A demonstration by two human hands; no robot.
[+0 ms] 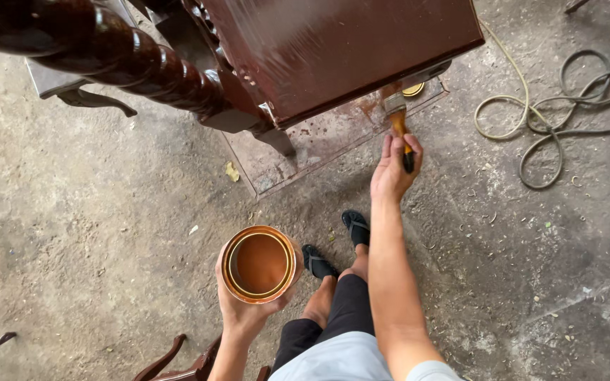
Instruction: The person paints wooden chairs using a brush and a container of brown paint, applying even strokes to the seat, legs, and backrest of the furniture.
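Your right hand (393,173) grips the brush (397,116), bristles under the cabinet (333,42) edge. Your left hand (245,310) clasps the can (259,264). A hose (566,120) lies right of your fingers.

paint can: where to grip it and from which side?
Grip the paint can round its cylindrical side wall, coming from below and behind, as the left hand does now. It is open-topped and holds brown liquid, so probably avoid the rim and keep it upright. The right hand is busy with the brush.
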